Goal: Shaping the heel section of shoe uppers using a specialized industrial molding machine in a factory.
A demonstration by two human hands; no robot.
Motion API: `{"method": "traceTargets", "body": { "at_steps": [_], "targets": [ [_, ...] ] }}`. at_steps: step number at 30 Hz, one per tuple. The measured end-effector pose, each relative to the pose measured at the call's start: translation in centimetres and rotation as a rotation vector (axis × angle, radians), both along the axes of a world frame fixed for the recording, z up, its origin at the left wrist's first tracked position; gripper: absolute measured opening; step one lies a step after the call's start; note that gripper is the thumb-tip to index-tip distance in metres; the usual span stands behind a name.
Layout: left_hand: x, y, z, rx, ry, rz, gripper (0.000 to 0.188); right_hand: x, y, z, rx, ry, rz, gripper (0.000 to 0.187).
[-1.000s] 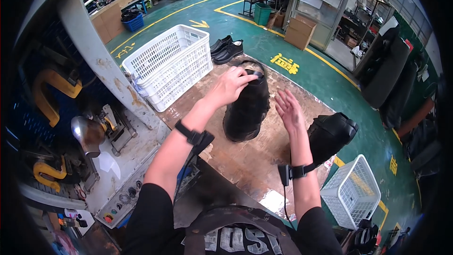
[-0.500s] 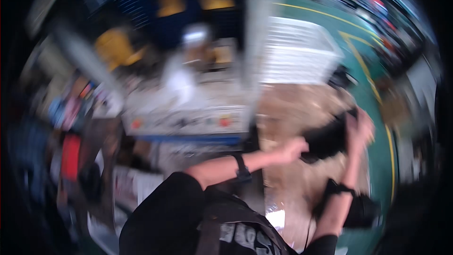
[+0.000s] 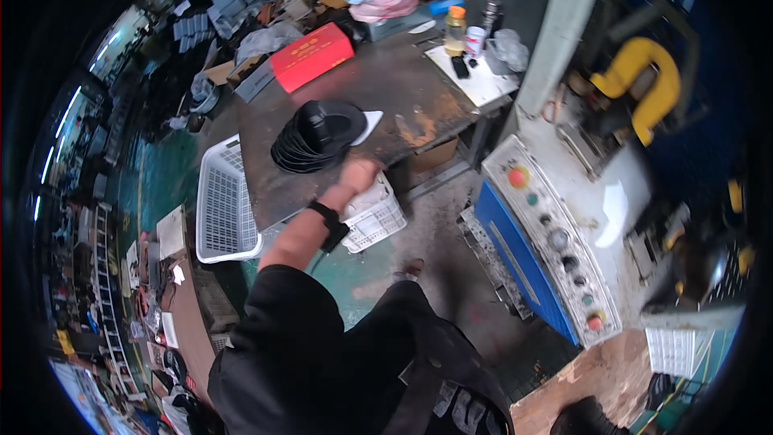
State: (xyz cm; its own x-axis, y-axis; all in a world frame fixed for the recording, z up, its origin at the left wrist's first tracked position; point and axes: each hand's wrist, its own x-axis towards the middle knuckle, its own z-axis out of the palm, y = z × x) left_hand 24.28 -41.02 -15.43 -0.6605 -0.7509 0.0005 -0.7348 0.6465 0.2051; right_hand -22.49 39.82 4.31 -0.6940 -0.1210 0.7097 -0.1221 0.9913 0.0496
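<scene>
My left hand (image 3: 360, 173) reaches forward to the near edge of a dark worktable (image 3: 386, 84), a dark band round its wrist. It is just below a stack of black curved pieces (image 3: 318, 135), fanned out in layers on the tabletop. A white flat piece (image 3: 368, 127) shows beside the stack. The fingers are blurred and partly turned away, so any grip is unclear. Below the hand is a small white plastic basket (image 3: 377, 224). My right hand is out of view.
A large white crate (image 3: 229, 221) stands left of the table. A red box (image 3: 314, 55) and several bottles (image 3: 455, 31) sit on the table's far side. To the right is a machine with a button panel (image 3: 555, 238). Brown cardboard (image 3: 580, 383) lies lower right.
The view has swung left from the brown surface, where both hands were at a black item, to the worktable. My left hand is now beside the black stack; my right hand has left view.
</scene>
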Motion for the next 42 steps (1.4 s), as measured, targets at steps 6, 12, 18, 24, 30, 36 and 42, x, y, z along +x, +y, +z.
{"method": "traceTargets", "body": {
  "at_steps": [6, 12, 18, 24, 30, 36, 42],
  "targets": [
    [14.2, -12.9, 5.9, -0.350, -0.510, 0.088, 0.023, -1.1, -12.6, -4.5, -0.275, -0.139, 0.343, 0.035],
    [13.6, -19.8, 9.3, -0.193, -0.630, -0.295, 0.019, 4.5, -29.3, -5.6, -0.340, -0.412, 0.523, 0.028],
    [-6.7, -11.2, 17.4, 0.340, 0.096, -0.661, 0.019, 15.6, -47.3, -2.5, -0.515, -0.895, 0.843, 0.031],
    [-18.5, 4.3, 21.0, 0.887, 0.036, -1.112, 0.027, 18.4, -50.1, -0.2, -0.486, -0.927, 1.171, 0.051],
    [-28.3, 17.6, 24.1, 1.225, 0.255, -1.187, 0.032, 16.6, -37.9, 1.1, -1.305, -1.328, 0.929, 0.017],
    [-42.3, 27.3, 32.3, 0.602, 0.863, -1.687, 0.038, 4.7, -29.7, 9.4, -1.344, -0.531, 0.827, 0.017],
    [-52.8, 32.3, 34.6, 1.118, 0.712, -1.067, 0.061, -9.0, -30.1, 10.0, -1.885, -0.648, 0.917, 0.020]
  ]
}}
